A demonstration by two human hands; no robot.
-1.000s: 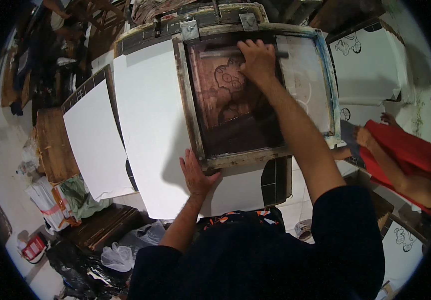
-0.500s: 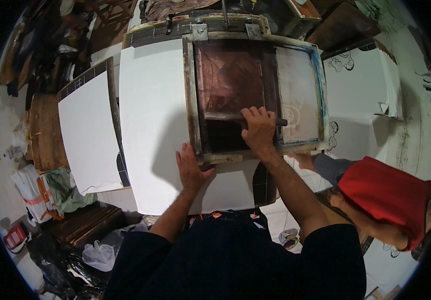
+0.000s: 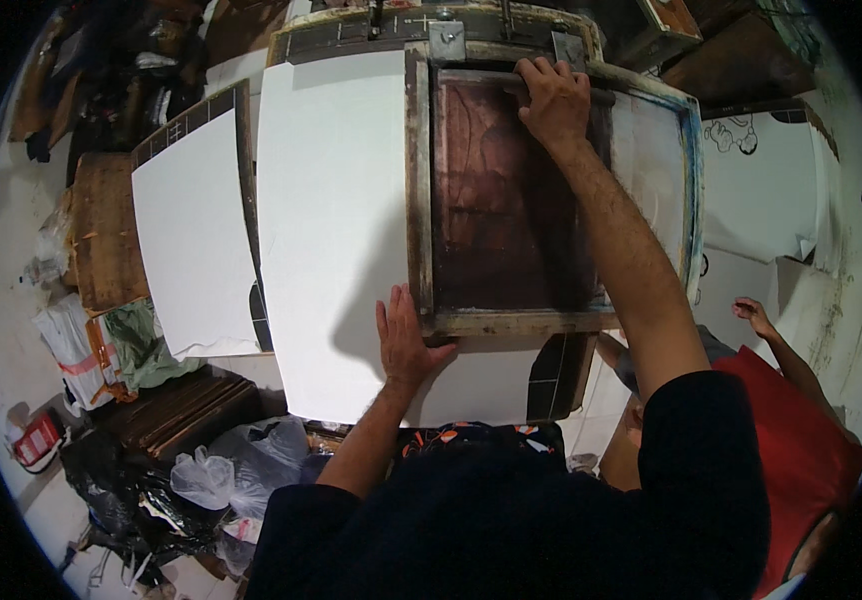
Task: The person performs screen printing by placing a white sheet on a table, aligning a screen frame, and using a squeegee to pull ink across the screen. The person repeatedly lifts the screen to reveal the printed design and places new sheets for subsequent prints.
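A screen-printing frame (image 3: 521,322) with a worn wooden rim lies over white fabric (image 3: 331,180) on a dark board. Dark ink tints the mesh (image 3: 491,215) in its middle. At the frame's far end my right hand (image 3: 556,105) is wrapped round a squeegee (image 3: 601,97), which my fingers partly cover. My left hand (image 3: 409,345) rests with its fingers stretched out on the fabric and by the frame's near left corner, holding nothing.
Metal hinge clamps (image 3: 447,42) hold the frame's far edge. Another white-covered board (image 3: 196,230) stands left, and printed fabric (image 3: 766,180) lies right. A person in a red top (image 3: 796,440) is close at the right. Plastic bags (image 3: 236,470) lie at the lower left.
My right hand has moved the squeegee from the near part of the mesh to its far end. My left hand stays by the frame corner. The person at the right has raised a hand.
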